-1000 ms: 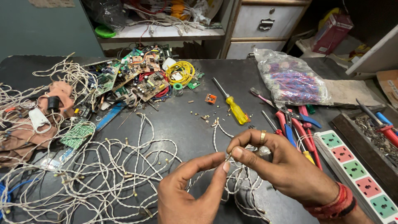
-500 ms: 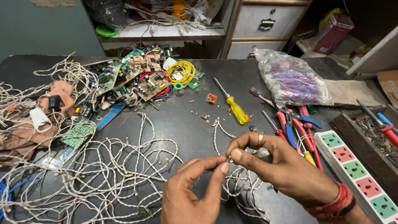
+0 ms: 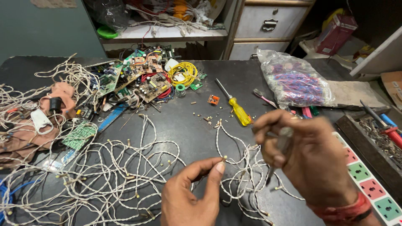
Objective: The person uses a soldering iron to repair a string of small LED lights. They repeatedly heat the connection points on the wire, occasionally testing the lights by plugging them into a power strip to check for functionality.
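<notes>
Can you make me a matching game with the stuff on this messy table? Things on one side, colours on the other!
Things:
1. screwdriver handle
2. wire coil
3. plastic lid on the shelf
4. wristband on the right hand

Colours:
A. green
B. red
C. yellow, looped in a ring
D. yellow, lying straight

Pairs: 1-D, 2-C, 3-A, 4-B

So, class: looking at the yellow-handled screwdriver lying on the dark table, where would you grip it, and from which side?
Grip the yellow handle of the screwdriver, coming from above. It lies flat, thin metal shaft pointing away toward the drawers, handle end nearer the right hand. The thick handle probably gives the surest hold, and nothing lies on top of it.
</notes>
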